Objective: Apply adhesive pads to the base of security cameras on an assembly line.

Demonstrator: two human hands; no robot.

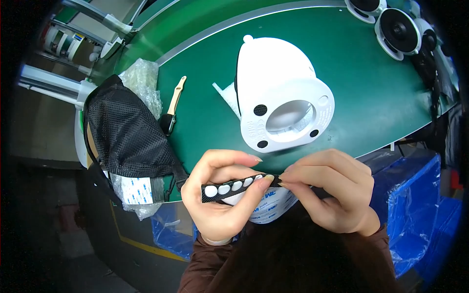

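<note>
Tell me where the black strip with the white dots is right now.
The black strip is just below the head view's centre, held by the left hand with the right hand at its right end, below the white housing.

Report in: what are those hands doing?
Left hand pinching dotted black strip; right hand pinching its right end. White housing just beyond. Black mesh bag close beside left hand.

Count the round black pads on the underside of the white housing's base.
3 on the base: the upper-left pad, the lower-left pad and the lower-right pad. The upper-right round spot is white, without one.
</note>
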